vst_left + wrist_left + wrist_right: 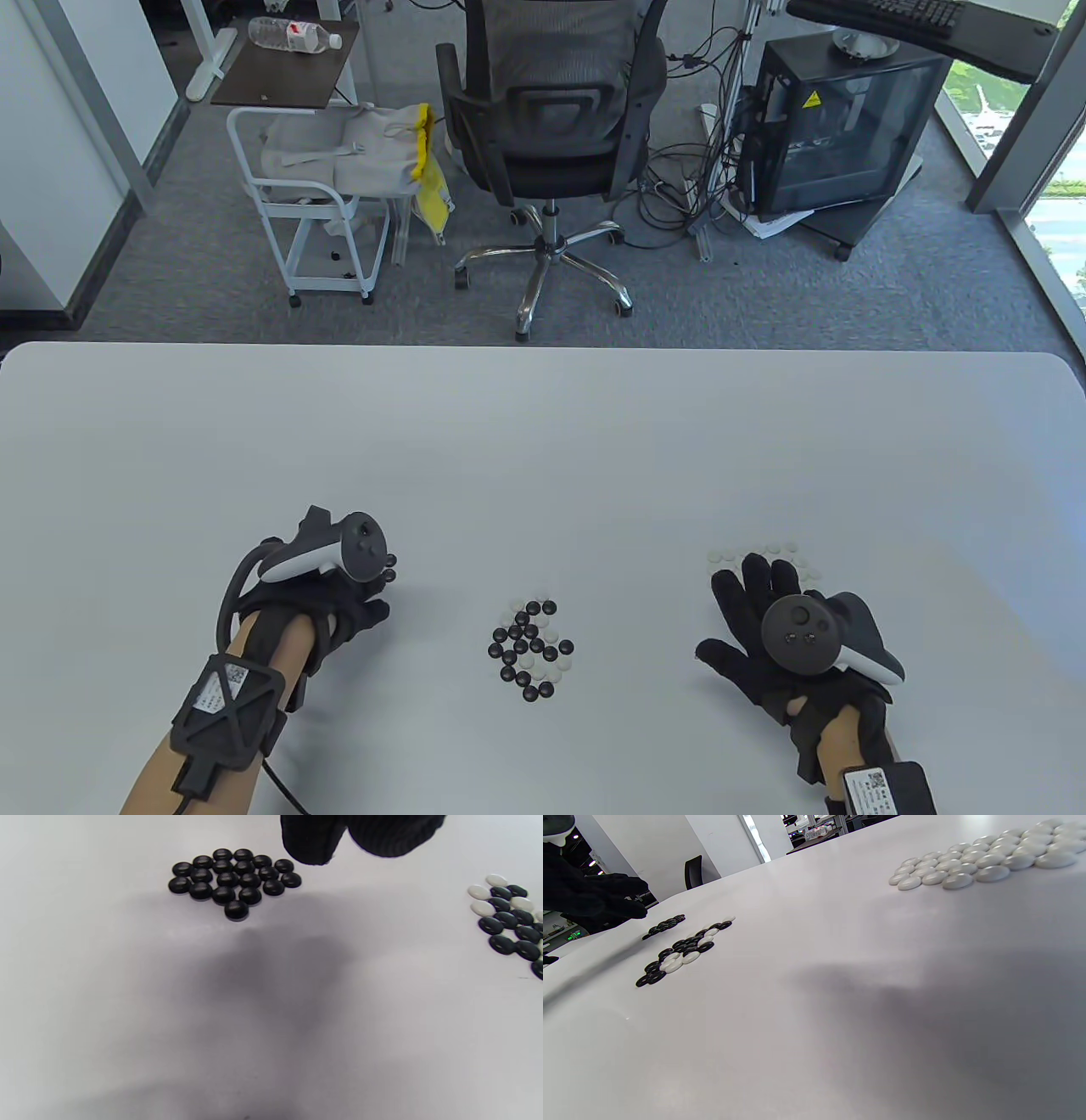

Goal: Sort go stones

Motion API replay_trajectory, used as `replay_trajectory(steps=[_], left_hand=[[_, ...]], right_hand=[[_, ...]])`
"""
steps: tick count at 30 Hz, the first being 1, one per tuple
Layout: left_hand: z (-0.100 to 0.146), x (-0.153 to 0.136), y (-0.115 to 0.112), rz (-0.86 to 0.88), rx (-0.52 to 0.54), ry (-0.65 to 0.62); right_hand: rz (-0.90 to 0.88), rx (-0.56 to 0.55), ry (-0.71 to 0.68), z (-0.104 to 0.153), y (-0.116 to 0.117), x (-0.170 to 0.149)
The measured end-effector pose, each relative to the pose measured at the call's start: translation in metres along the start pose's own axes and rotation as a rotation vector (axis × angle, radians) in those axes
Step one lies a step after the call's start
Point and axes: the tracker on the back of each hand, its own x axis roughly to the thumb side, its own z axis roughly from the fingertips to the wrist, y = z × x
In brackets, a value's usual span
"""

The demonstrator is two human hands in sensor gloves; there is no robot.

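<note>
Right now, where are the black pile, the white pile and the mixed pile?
black pile (pixel 234 878), left wrist view, on a middle stone
white pile (pixel 971 859), right wrist view, on a middle stone
mixed pile (pixel 531 650), table view, its centre

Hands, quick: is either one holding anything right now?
Left hand: fingers loosely curled, nothing visibly held.
Right hand: open, fingers spread, holding nothing.

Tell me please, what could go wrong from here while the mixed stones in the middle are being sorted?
1. The mixed pile is packed tight, so picking one stone may drag a neighbour of the other colour.
2. The white stones nearly match the table, so one that strays is easy to miss.
3. The right hand lies beside the white group and the left hand over the black group; either may scatter its sorted stones.
</note>
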Motion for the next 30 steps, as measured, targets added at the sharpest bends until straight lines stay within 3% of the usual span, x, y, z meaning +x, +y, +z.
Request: replay_trajectory(steps=[9, 17, 22, 25, 30], left_hand=[[-0.004, 0.080, -0.004, -0.185, -0.042, -0.170], [-0.012, 0.123, -0.015, -0.317, -0.096, -0.227], [-0.018, 0.135, -0.019, -0.326, -0.066, -0.264], [-0.021, 0.134, -0.026, -0.348, -0.105, -0.245], [-0.014, 0.107, -0.033, -0.325, -0.110, -0.208]], right_hand=[[0.002, -0.001, -0.002, 0.000, 0.000, 0.000], [0.002, 0.006, 0.000, 0.000, 0.000, 0.000], [0.002, 0.006, 0.001, 0.000, 0.000, 0.000], [0.002, 0.005, 0.000, 0.001, 0.000, 0.000], [0.002, 0.000, 0.000, 0.001, -0.001, -0.001]])
